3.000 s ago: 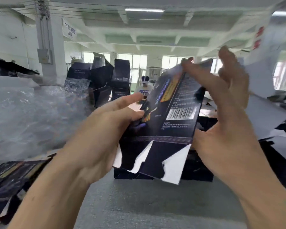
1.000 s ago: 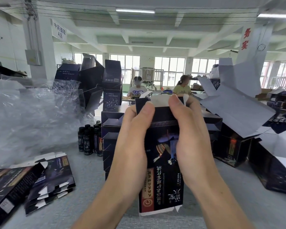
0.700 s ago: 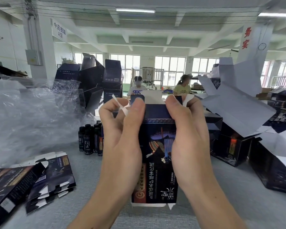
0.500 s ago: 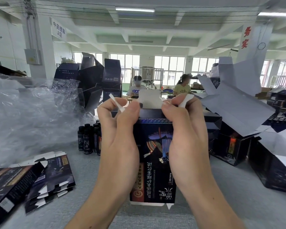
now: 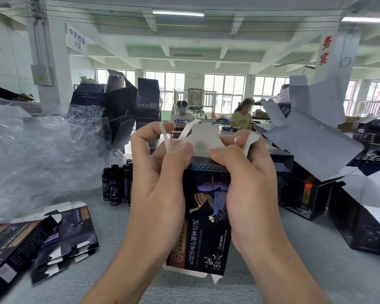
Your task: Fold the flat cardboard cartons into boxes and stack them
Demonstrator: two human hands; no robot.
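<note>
A dark printed carton [image 5: 206, 218] stands upright and opened into a box shape, held above the grey table in front of me. My left hand [image 5: 160, 185] grips its left side, thumb on the white top flap [image 5: 203, 139], fingers bending a white side tab. My right hand [image 5: 248, 185] grips the right side, thumb on the same flap, fingers curling the right tab. A pile of flat cartons [image 5: 42, 240] lies at the lower left. Folded dark boxes [image 5: 285, 159] are stacked just behind the held carton.
Crumpled clear plastic wrap [image 5: 37, 150] fills the left. Several small dark bottles [image 5: 116, 185] stand behind my left hand. Large open dark boxes [image 5: 360, 213] crowd the right, and more [image 5: 123, 104] are piled at the back left. Two people sit at a far table.
The carton went from a flat, tilted sleeve to an upright box. My thumbs have slid up from the front panel to the top flap, and the side tabs are bent further inward.
</note>
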